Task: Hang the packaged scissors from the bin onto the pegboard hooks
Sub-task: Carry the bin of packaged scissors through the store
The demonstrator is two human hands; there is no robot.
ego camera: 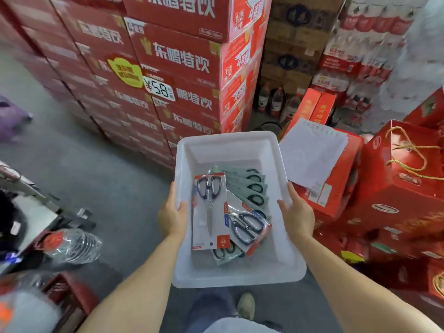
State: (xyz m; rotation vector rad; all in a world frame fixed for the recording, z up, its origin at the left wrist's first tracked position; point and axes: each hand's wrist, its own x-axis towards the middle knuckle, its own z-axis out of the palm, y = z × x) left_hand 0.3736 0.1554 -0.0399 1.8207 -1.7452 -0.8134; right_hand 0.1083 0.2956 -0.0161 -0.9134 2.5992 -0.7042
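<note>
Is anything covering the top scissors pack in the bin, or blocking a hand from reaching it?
Nothing visible covers the top scissors pack; it lies uppermost in the white bin. But the left hand and right hand both grip the bin's side rims, so neither is free. No pegboard is in view.

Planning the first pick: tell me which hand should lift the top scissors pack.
Left, probably. The left hand grips the white bin rim right beside the top scissors pack; the right hand holds the opposite rim, farther away.

lower scissors packs point(249, 188) mostly buried under the top pack point(210, 212)
</note>
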